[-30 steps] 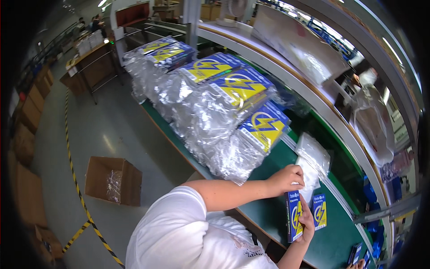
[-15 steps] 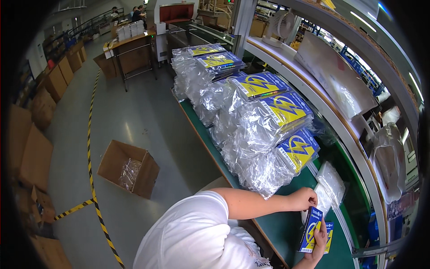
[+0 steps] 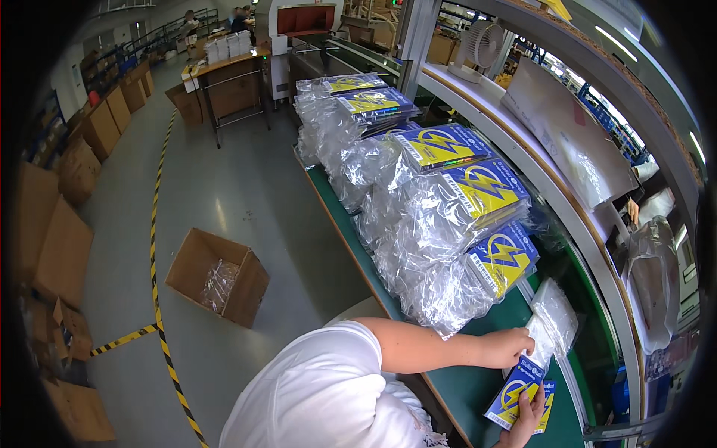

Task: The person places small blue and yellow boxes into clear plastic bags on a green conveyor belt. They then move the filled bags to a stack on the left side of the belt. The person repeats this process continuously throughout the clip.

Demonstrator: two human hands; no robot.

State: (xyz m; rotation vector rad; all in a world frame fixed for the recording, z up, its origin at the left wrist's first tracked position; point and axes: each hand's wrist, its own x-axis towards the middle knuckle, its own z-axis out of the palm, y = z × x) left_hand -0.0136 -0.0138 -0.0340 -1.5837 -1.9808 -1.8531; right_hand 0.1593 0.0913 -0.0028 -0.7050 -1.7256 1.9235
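My right hand (image 3: 529,409) is closed around a blue and yellow box (image 3: 512,394) with a lightning-bolt design, held tilted over the green tabletop. Another blue and yellow box (image 3: 547,407) lies partly hidden behind that hand. My left hand (image 3: 511,348) reaches across from the left, fingers pinched on the edge of a clear plastic bag (image 3: 539,340) just above the held box's top end. Whether the box's end is inside the bag I cannot tell. Beyond the fingers lies a stack of clear bags (image 3: 557,312).
A big pile of bagged blue and yellow boxes (image 3: 485,187) covers the green table (image 3: 478,388) ahead. To the right runs a metal-framed shelf (image 3: 515,134) with a fan (image 3: 482,45). An open cardboard box (image 3: 246,287) stands on the floor at left.
The held box has tilted over, its lower end swinging left and its top staying near my left hand. Both hands remain close together. The whole view has shifted slightly.
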